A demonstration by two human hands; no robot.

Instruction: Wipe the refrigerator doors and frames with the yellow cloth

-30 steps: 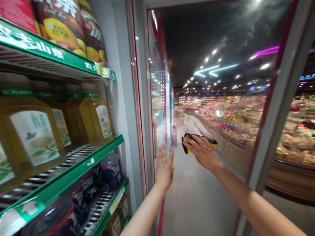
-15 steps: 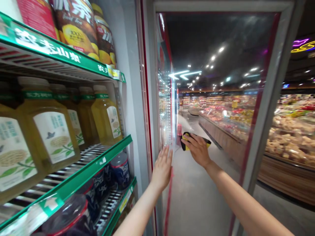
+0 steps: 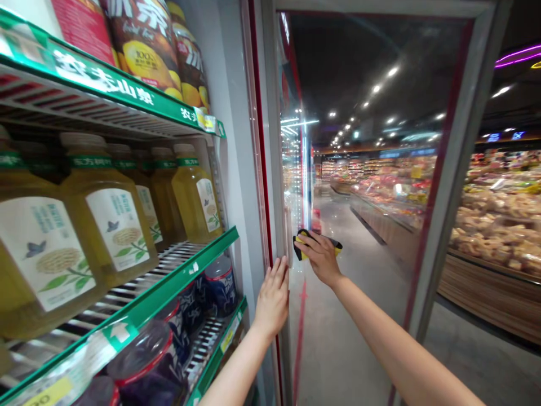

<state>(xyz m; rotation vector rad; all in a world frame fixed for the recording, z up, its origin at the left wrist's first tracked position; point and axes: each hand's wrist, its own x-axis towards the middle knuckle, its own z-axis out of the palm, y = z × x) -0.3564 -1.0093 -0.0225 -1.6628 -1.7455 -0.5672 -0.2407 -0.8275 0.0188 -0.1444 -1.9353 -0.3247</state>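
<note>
Grey-floored supermarket aisle, one o'clock. Your spread right hand holds folded black-and-yellow cloth: likely soft; palm centrally. Left hand flat, empty.

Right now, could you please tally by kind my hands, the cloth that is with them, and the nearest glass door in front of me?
Hands, left hand and right hand: 2
Black-and-yellow cloth, under the right hand: 1
Nearest glass door: 1
Total: 4
</note>
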